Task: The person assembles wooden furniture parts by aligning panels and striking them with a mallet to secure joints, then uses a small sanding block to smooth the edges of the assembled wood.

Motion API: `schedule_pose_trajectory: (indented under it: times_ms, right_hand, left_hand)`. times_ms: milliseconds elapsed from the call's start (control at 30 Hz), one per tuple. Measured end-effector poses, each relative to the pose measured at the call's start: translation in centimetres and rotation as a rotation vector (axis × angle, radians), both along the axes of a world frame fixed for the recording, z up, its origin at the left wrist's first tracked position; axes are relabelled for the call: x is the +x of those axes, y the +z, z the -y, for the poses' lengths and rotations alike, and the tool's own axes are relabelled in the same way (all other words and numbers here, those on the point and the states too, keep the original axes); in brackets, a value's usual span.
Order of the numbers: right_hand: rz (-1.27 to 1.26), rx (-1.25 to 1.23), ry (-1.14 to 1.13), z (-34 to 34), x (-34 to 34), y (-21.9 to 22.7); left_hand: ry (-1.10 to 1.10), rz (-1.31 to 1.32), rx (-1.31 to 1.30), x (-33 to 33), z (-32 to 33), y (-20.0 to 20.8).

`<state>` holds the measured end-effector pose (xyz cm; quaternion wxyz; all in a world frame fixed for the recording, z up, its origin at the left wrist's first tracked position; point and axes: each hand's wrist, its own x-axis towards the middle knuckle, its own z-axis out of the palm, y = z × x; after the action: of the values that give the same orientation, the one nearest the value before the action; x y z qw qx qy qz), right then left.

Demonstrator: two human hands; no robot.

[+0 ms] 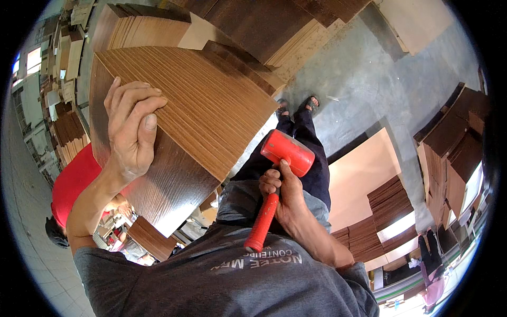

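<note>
One red mallet | in right hand | left hand on panel

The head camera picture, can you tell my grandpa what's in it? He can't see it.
A person's right hand holds a red mallet, while the left hand rests at the edge of a big brown wood-grain piece. Brown boards are stacked around, and someone in red is at the left.
</note>
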<state>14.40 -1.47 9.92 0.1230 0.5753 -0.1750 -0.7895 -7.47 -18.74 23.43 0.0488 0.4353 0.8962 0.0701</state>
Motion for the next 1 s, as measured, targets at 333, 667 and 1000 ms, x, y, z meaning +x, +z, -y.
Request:
schedule_pose_trajectory:
  times_ms: [333, 667, 1000]
  right_hand:
    - [-0.098, -0.062, -0.052, -0.8, 0.4, 2.6]
    - [-0.185, -0.139, 0.005, -1.4, 0.3, 8.0]
    - [-0.225, -0.133, 0.020, -0.5, 0.1, 8.1]
  left_hand:
    - [0.003, -0.007, 0.018, 0.1, 0.2, -0.1]
    - [0.001, -0.011, 0.006, 0.2, 0.2, 0.1]
    - [-0.005, -0.025, 0.026, 0.2, 0.3, -0.2]
